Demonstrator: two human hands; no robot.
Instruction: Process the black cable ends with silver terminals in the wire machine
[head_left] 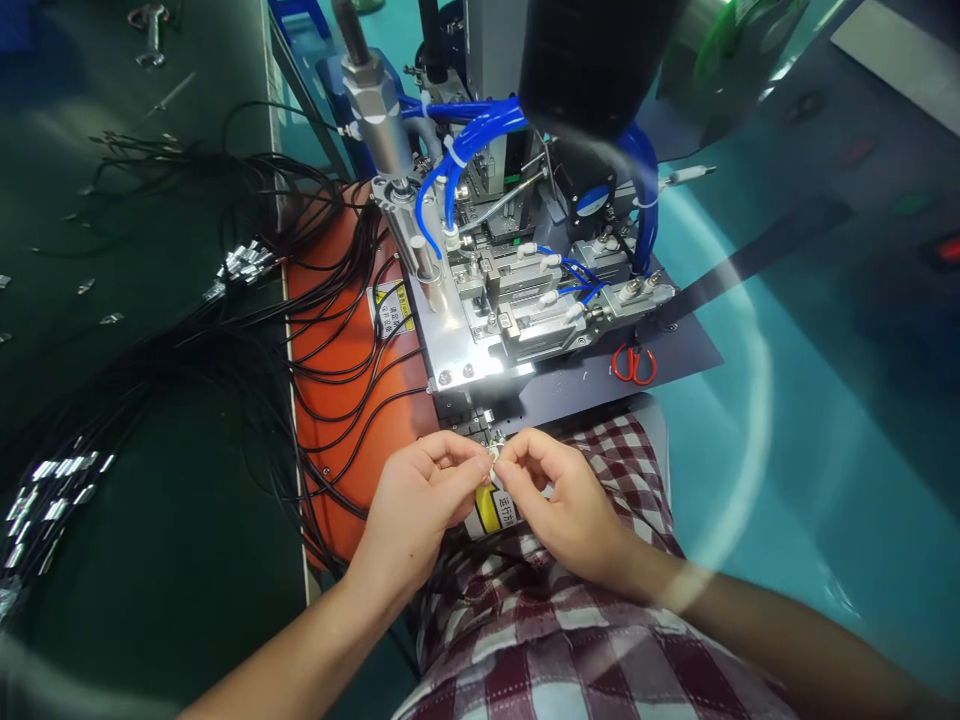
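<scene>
Both my hands meet at the front edge of a metal machine (457, 350), fingertips almost touching. My left hand (427, 490) is closed in a pinch, thumb against forefinger. My right hand (559, 500) pinches from the other side. Between the fingertips shows a small, pale, thin piece (494, 452), perhaps wire ends; it is too small to make out. Just below the fingertips is a yellow and white label (489, 510). Black cables (360, 370) run over the orange surface (337, 420) left of the machine.
Bundles of black cables with shiny metal ends (64, 480) lie on the dark green table (180, 600) at left. A wrench (154, 38) is at its far end. Red-handled scissors (634, 365) rest on the grey plate (690, 355) at right. Blue tubes (487, 120) arch over the machine.
</scene>
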